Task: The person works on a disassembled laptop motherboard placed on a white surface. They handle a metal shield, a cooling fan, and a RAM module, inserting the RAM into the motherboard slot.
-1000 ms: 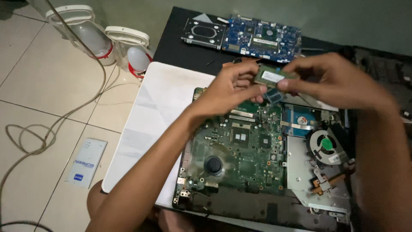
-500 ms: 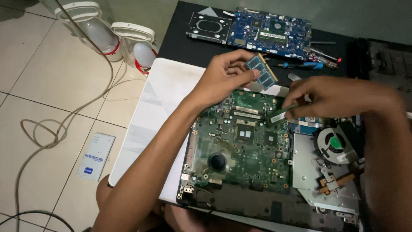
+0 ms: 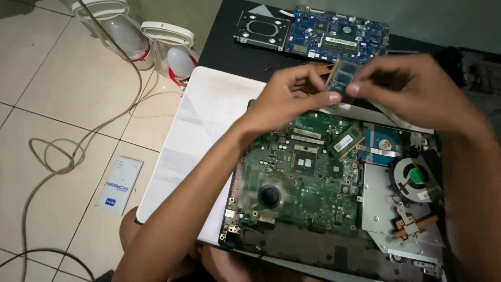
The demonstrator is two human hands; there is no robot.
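Note:
My left hand (image 3: 292,99) and my right hand (image 3: 412,91) meet above an open laptop and both pinch a small green memory module (image 3: 342,75), one at each end. Below them lies the green motherboard (image 3: 302,183) in the laptop's dark base. A second memory module (image 3: 345,141) with a white label sits tilted on the board near its upper right. To the right of the board are a blue round-labelled drive (image 3: 383,143) and a cooling fan (image 3: 415,177).
The laptop rests on a white board (image 3: 203,120) over a black table. At the back lie a blue circuit board (image 3: 339,34) and a metal drive caddy (image 3: 261,28). On the tiled floor stand two white containers (image 3: 125,31), a looped cable (image 3: 57,151) and a small packet (image 3: 120,185).
My right hand has left the second module on the board and risen to the module in my left hand. Both hands now hold it further right and higher.

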